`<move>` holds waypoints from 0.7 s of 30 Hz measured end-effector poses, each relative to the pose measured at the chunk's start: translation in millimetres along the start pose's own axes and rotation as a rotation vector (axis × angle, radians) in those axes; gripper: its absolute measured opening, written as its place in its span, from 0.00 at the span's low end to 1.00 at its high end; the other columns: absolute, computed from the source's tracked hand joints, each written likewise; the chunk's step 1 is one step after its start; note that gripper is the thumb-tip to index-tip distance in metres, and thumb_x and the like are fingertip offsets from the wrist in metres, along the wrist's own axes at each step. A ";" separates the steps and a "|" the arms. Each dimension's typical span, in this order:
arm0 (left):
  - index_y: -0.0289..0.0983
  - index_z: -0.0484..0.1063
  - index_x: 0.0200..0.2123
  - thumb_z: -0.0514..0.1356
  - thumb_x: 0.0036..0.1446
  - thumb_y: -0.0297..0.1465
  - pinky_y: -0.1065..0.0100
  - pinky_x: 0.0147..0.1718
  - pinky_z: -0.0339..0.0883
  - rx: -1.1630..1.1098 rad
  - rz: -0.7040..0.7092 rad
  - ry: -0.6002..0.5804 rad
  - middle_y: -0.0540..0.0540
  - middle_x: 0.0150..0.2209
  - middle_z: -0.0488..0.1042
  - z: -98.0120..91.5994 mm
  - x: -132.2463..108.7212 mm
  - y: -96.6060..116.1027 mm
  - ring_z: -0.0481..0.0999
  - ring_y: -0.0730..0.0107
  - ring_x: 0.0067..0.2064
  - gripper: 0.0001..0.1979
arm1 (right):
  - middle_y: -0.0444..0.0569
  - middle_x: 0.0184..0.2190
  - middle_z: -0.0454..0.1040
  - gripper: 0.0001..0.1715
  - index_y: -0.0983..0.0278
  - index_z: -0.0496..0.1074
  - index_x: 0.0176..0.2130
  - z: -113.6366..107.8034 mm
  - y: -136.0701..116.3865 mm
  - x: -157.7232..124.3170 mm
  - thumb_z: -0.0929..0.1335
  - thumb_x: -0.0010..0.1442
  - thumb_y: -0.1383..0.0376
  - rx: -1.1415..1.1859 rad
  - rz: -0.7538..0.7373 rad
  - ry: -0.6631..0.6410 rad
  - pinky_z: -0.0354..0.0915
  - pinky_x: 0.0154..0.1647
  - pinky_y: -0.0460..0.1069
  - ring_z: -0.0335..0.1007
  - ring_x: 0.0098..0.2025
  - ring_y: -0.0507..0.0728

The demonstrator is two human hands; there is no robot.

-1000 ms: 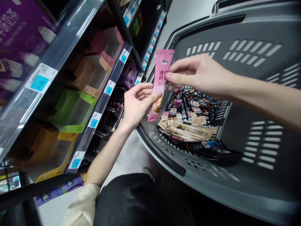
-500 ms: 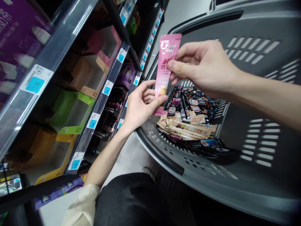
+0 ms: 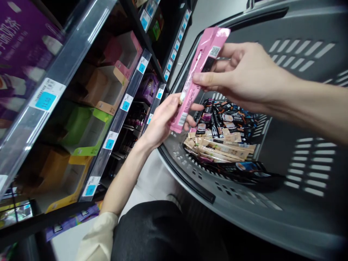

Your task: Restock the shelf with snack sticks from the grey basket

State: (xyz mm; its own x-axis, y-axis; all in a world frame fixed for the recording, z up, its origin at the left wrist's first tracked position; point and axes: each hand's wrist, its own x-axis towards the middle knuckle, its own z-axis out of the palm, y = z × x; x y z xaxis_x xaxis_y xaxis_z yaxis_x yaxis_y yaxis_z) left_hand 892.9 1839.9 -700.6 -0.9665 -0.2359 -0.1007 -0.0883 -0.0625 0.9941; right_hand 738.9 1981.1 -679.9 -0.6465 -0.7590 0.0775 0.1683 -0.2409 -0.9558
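Both of my hands hold a long pink sachet over the near rim of a grey plastic basket. My right hand pinches its upper part between thumb and fingers. My left hand grips its lower end, where a barcode shows. The sachet's back side faces me, tilted up to the right. Below it, inside the basket, lie several black, pink and beige sachets.
A shop shelf runs along the left with blue price tags and open display boxes in pink, green and yellow. A purple box stands at top left. My dark-clad knee is at the bottom.
The pink sachet was turned over from its printed front to its back and lifted higher, tilting to the right. Both hands stayed on it.
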 end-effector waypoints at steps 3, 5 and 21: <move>0.41 0.74 0.56 0.67 0.63 0.54 0.61 0.43 0.83 0.028 0.006 0.034 0.42 0.52 0.84 -1.6 1.3 -2.3 0.87 0.61 0.42 0.28 | 0.51 0.37 0.79 0.16 0.67 0.80 0.41 0.0 1.1 1.8 0.81 0.52 0.74 -0.033 0.010 0.062 0.77 0.46 0.48 0.76 0.39 0.53; 0.42 0.75 0.55 0.69 0.61 0.53 0.62 0.42 0.82 0.040 0.023 0.041 0.41 0.52 0.84 -3.9 2.5 -4.8 0.87 0.60 0.43 0.28 | 0.51 0.38 0.80 0.16 0.68 0.81 0.41 -1.0 1.4 3.0 0.82 0.52 0.73 -0.050 0.011 0.079 0.76 0.43 0.47 0.75 0.37 0.52; 0.42 0.78 0.58 0.67 0.63 0.52 0.57 0.50 0.79 0.110 0.141 0.180 0.42 0.49 0.81 -27.6 29.4 8.5 0.84 0.58 0.48 0.27 | 0.50 0.30 0.80 0.13 0.65 0.86 0.39 -13.9 -40.8 3.0 0.83 0.51 0.70 -0.362 -0.107 0.108 0.69 0.29 0.45 0.76 0.32 0.52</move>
State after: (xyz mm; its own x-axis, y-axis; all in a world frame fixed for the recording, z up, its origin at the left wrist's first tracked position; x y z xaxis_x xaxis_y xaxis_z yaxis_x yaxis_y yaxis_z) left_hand 870.4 1805.6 -696.2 -0.9136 -0.4042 0.0437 0.0094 0.0865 0.9962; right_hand 719.8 1997.0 -644.5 -0.7241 -0.6684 0.1703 -0.1650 -0.0719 -0.9837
